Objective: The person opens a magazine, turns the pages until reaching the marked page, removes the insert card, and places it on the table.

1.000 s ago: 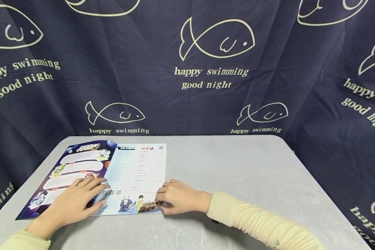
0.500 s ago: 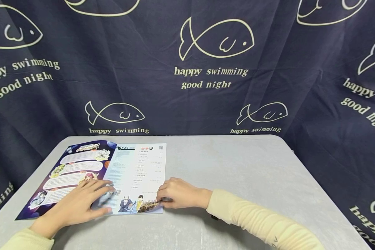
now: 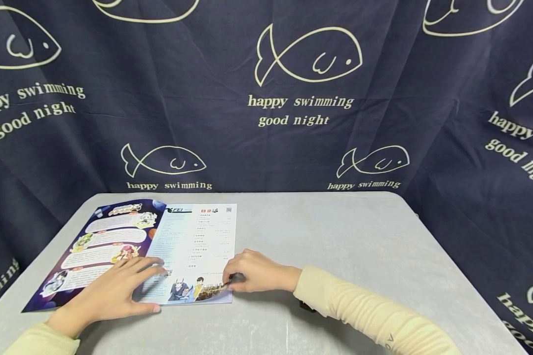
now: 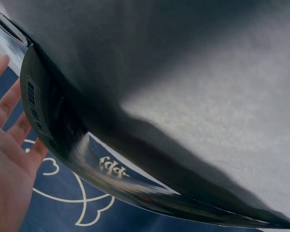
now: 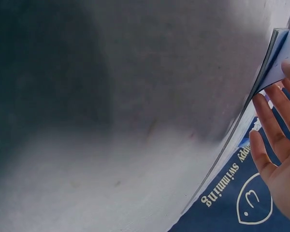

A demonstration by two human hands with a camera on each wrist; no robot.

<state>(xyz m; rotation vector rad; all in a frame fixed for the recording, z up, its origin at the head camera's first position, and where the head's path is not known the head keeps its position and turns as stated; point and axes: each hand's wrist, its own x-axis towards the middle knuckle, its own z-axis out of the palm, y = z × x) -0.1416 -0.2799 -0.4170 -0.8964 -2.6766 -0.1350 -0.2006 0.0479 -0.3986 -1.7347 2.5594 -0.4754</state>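
Observation:
An open magazine (image 3: 177,246) lies on the table's left part, its dark illustrated left page (image 3: 102,212) beside a pale contents page (image 3: 210,231). My left hand (image 3: 113,291) rests across the lower middle with its fingers spread, the thumb near the bottom edge. At the lower right corner my right hand (image 3: 257,272) pinches the contents page, and that corner curls up. In the right wrist view the thumb lies on the lifted page corner (image 5: 279,65). The left wrist view shows the left hand (image 4: 9,164) beside the magazine's curved edge (image 4: 36,104).
The grey table (image 3: 337,246) extends right of the magazine. A dark blue curtain (image 3: 231,138) with fish drawings hangs behind it and on both sides. Pale sleeves (image 3: 360,305) cover both forearms.
My left hand has slid right and slightly down over the magazine toward the inner part of the contents page. The right hand has risen slightly, still pinching the page corner.

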